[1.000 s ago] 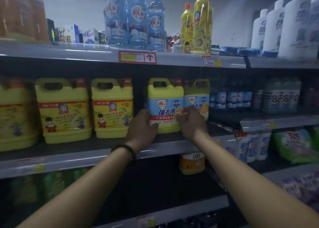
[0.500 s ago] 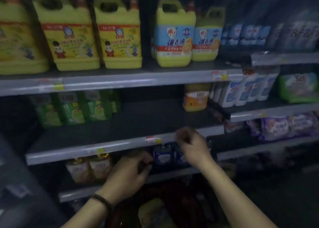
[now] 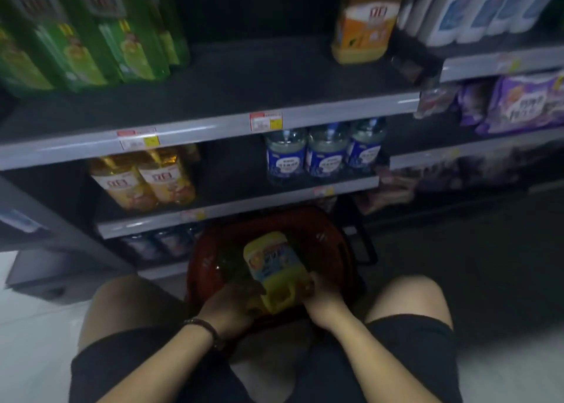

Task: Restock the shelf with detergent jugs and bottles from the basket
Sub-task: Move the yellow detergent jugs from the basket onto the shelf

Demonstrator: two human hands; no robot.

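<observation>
Head view: half a second ago both hands were in the air in front of the lower shelves and held nothing. Now the camera looks much lower, the row of big yellow jugs on the upper shelf is out of the picture, and both hands are down in the red basket [image 3: 338, 238]. The basket stands on the floor [image 3: 457, 250], just in front of the lowest shelf and between the person's two knees.

In the basket lies a yellow jug [image 3: 273, 265] on its side, with the blue label up and the handle end to the near side. The left grip [image 3: 227, 308], which has a dark bracelet [image 3: 203, 326] at the wrist, is curled round the near left corner of the jug. The right grip [image 3: 323, 300] holds the near right side, with the thumb on the jug's edge. So the jug is between the two grips, touching both, and most of its body reaches to the far side of them.

On the middle shelf [image 3: 274, 76] the green bottles [image 3: 91, 36] stand at the far left and an orange jug [image 3: 363, 27] at the right. One shelf lower are the amber bottles [image 3: 143, 180] at the left and the blue-label bottles [image 3: 326, 155] at the right.
</observation>
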